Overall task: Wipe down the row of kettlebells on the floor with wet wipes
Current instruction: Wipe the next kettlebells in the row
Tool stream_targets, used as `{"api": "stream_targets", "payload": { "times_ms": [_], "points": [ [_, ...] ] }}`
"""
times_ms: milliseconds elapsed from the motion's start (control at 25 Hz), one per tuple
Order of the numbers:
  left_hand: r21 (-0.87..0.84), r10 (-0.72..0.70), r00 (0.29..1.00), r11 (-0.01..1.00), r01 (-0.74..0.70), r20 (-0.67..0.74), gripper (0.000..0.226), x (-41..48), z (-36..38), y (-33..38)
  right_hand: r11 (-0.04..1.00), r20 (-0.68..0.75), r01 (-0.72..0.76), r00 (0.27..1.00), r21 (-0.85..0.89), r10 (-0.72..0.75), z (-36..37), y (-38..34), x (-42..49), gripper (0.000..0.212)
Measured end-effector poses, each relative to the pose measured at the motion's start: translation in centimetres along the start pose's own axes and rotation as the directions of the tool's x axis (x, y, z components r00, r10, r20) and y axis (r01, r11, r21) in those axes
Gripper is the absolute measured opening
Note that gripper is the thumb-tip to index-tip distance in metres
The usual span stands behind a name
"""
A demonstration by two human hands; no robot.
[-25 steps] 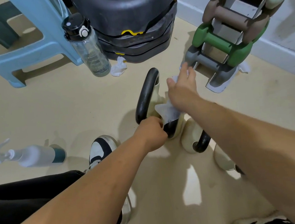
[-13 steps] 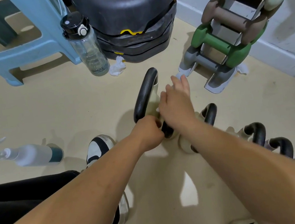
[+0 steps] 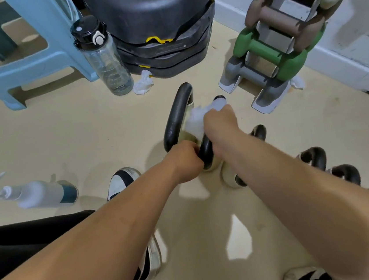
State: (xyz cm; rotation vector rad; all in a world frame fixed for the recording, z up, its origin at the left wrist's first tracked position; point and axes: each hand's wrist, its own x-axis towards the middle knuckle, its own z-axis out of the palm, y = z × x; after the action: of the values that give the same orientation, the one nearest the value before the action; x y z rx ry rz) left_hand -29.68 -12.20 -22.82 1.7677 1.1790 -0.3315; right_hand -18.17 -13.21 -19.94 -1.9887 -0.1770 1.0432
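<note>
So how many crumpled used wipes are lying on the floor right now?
2. One crumpled wipe lies between the water bottle and the black step platform; another sits by the dumbbell rack. Others may be hidden behind the arms.

Both arms out, hands (image 3: 187,160) (image 3: 219,122) fisted.

A light blue plastic stool (image 3: 39,62) stands on the beige floor (image 3: 40,137), with a clear water bottle (image 3: 102,57) with a black lid just beside its leg and next to stacked black step platforms (image 3: 154,23). A grey rack (image 3: 264,80) by the wall holds green, brown and pale dumbbells, and a white spray bottle (image 3: 31,196) lies on its side near a black-and-white shoe (image 3: 120,182).
</note>
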Motion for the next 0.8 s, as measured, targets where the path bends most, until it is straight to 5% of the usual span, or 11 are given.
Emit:
{"api": "stream_targets", "payload": {
  "times_ms": [120, 320, 560, 720, 800],
  "points": [
    [0.037, 0.057, 0.998, 0.998, -0.057, 0.013, 0.013, -0.8, -0.2, 0.2, 0.987, 0.057, 0.065, 0.997, -0.148, -0.058, 0.2, 3.9, -2.6, 0.056],
    [0.119, 0.050, 0.999, 0.992, -0.052, 0.017, 0.040, -0.9, -0.2, -0.3, 0.902, 0.124, 0.315, 0.949, -0.296, -0.291, 1.0, 10.3, -4.9, 0.071],
    [-0.025, -0.044, 0.998, 0.999, 0.046, 0.052, 0.015, 1.3, -0.6, -2.0, 0.790, 0.063, 0.390, 0.909, -0.472, -0.411, 1.4, 4.7, 1.0, 0.076],
    [0.000, -0.022, 0.995, 1.000, 0.023, 0.100, 0.018, 1.6, 0.3, -1.4, 0.842, 0.159, 0.212, 0.976, -0.496, -0.151, -0.6, -0.8, 7.0, 0.041],
    [-0.034, -0.008, 0.999, 0.999, 0.010, 0.047, 0.022, 1.9, 0.2, -1.2, 0.893, 0.248, 0.184, 0.965, -0.410, -0.085, -2.0, -1.2, 7.9, 0.042]
  ]
}}
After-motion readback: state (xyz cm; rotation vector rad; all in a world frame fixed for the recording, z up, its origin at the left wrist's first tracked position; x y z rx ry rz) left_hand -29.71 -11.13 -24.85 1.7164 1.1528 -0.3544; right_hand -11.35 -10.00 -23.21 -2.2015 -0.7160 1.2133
